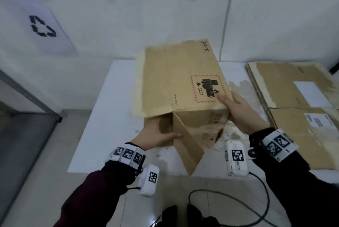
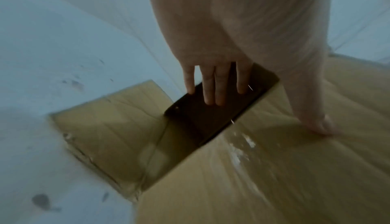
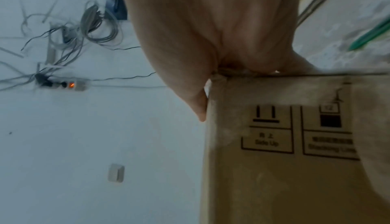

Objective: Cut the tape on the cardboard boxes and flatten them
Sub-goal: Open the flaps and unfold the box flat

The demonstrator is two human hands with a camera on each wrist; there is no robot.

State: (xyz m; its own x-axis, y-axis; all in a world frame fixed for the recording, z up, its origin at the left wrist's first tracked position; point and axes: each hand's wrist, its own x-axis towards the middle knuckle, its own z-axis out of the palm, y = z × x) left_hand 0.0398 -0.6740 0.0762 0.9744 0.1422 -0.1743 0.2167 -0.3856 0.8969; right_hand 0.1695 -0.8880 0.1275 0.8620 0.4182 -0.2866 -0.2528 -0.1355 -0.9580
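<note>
A brown cardboard box (image 1: pixel 174 72) with a red-bordered UN 3481 label stands on the white table (image 1: pixel 102 116), its near end open and one flap (image 1: pixel 189 149) hanging toward me. My left hand (image 1: pixel 165 133) holds the box's near left wall; in the left wrist view its fingers (image 2: pixel 213 85) reach into the dark opening while the thumb lies on the outer cardboard (image 2: pixel 211 186). My right hand (image 1: pixel 231 105) grips the near right corner, thumb on the top face. In the right wrist view the palm (image 3: pixel 211 27) sits on that corner above the printed side (image 3: pixel 284 177).
Flattened cardboard sheets (image 1: pixel 293 89) lie stacked at the table's right. A sheet with a recycling symbol (image 1: pixel 43 26) hangs on the left wall. A metal frame (image 1: pixel 27 94) stands at left. A black cable (image 1: pixel 238 199) loops on the floor; a power strip (image 3: pixel 63 84) lies with tangled wires.
</note>
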